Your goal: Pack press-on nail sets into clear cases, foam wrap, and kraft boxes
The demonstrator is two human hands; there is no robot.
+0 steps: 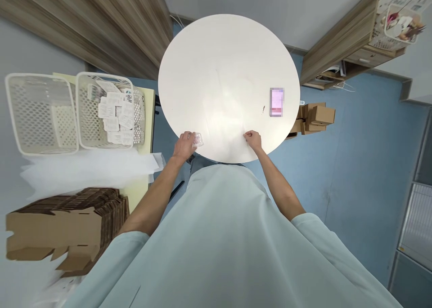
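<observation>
My left hand [184,146] is closed around a small clear plastic box [198,140] with something pinkish inside, at the near left edge of the round white table [224,56]. On the near right part of the same table, my right hand [253,140] rests with its thumb and fingertips pinched together. Whatever lies between those fingertips, if anything, is too small to make out. Beyond the right hand lies a phone [276,102] with a blurred pink screen. A small dark mark or scrap [263,109] shows just left of the phone.
Left, a yellowish side table [148,119] bears a white basket [81,114] of small white-backed packs, another white basket [16,114], white sheets [91,166] and flattened cardboard boxes [54,229]. Brown cartons [322,115] stand right of the round table, near a wooden cabinet [340,33].
</observation>
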